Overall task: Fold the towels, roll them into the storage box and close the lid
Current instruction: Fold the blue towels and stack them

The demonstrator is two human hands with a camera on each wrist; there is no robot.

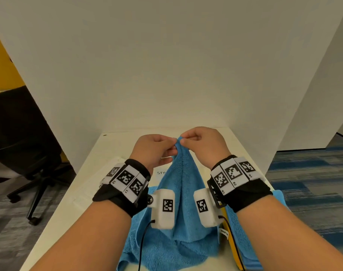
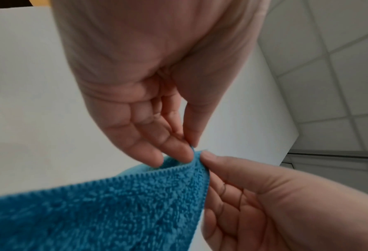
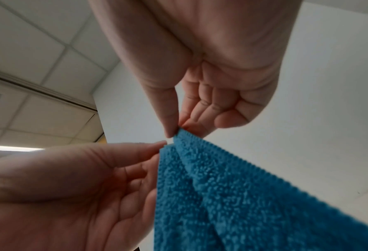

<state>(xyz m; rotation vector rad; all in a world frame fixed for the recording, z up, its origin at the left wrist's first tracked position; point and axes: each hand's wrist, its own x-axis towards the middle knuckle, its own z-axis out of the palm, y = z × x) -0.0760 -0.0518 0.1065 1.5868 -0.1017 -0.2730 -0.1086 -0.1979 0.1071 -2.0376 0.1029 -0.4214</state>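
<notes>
Blue towel [image 1: 183, 192] is lifted by one corner, tail draped on the bench [image 1: 84, 173]. We've got left hand [image 1: 155, 148] and right hand [image 1: 204, 145] both with a pinch grip there, probably hunting matching corners to fold.

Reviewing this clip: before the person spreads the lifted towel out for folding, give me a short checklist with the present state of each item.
1. Left hand has a grip on the blue towel: ok, thumb and fingers pinch its top corner.
2. Right hand has a grip on the same corner: ok, pinched beside the left.
3. Towel lifted off the white table: not ok, only the corner is raised; the lower part lies bunched on the surface.
4. Hands spread to opposite corners: not ok, both meet at one point.
5. Second blue towel out of the way: ok, lying at the right edge.
6. Storage box open and within reach: cannot tell, none in view.
</notes>
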